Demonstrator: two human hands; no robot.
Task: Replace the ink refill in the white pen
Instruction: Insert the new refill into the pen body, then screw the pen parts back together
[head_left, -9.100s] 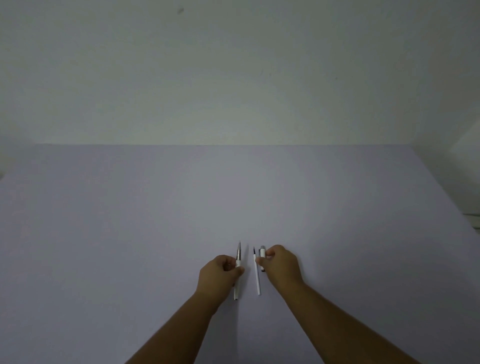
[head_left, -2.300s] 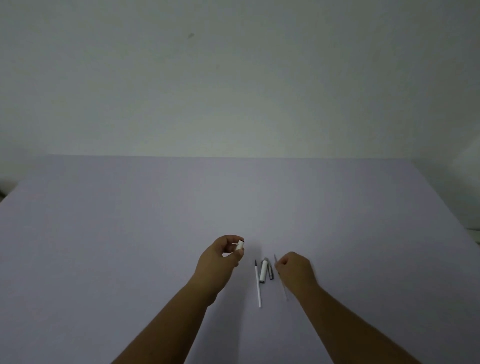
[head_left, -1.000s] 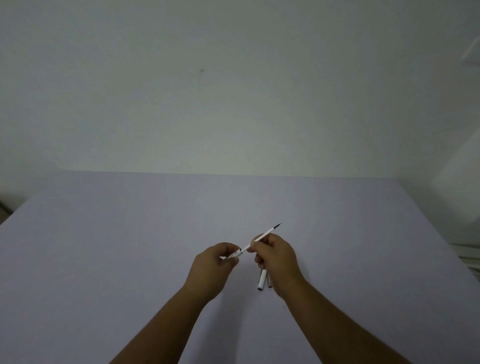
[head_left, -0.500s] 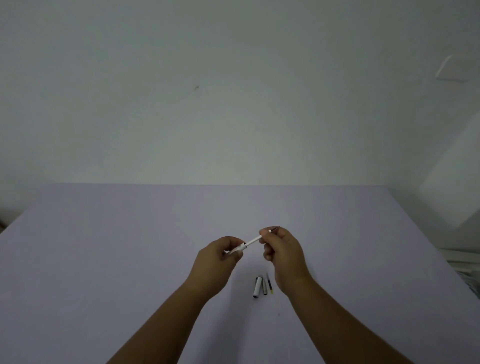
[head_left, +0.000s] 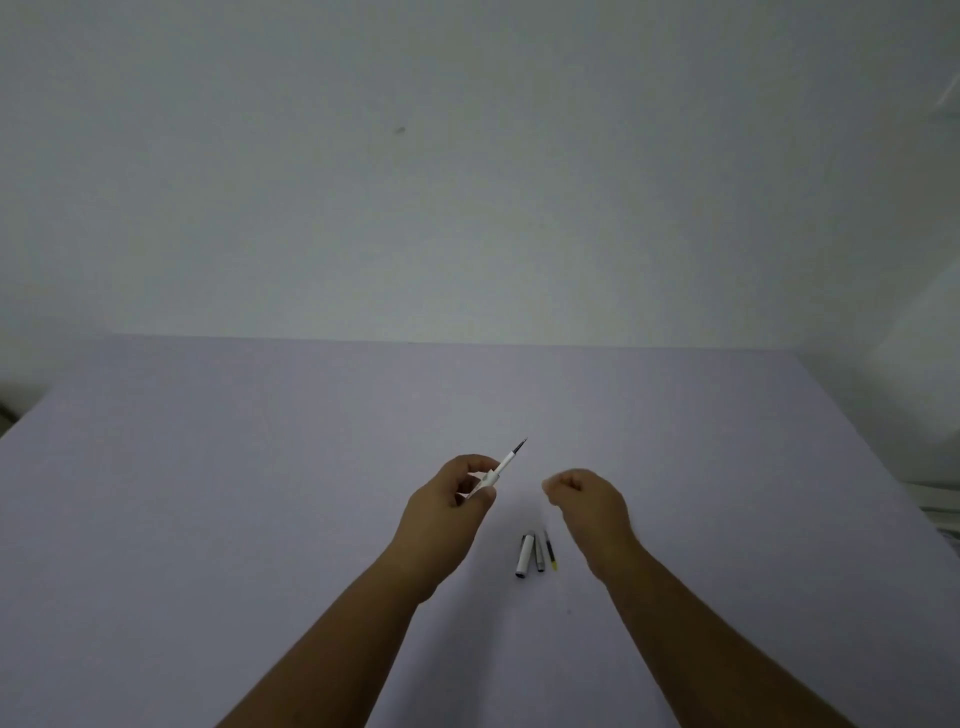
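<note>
My left hand (head_left: 451, 501) holds the white pen body (head_left: 487, 477) above the table, with a refill's dark tip (head_left: 518, 448) sticking out up and to the right. My right hand (head_left: 587, 501) hovers a short way to the right, fingers curled, with nothing visible in it. On the table between my forearms lie the white pen cap (head_left: 525, 555), a grey tapered pen piece (head_left: 540, 556) and a thin dark refill with a yellow end (head_left: 550, 551), side by side.
The pale lilac table (head_left: 260, 467) stretches wide on both sides and ends at a plain wall at the back. Its right edge runs diagonally at the far right.
My right hand has let go of the refill and drawn away to the right. The refill now sits in the pen body held by my left hand, tip pointing up-right.
</note>
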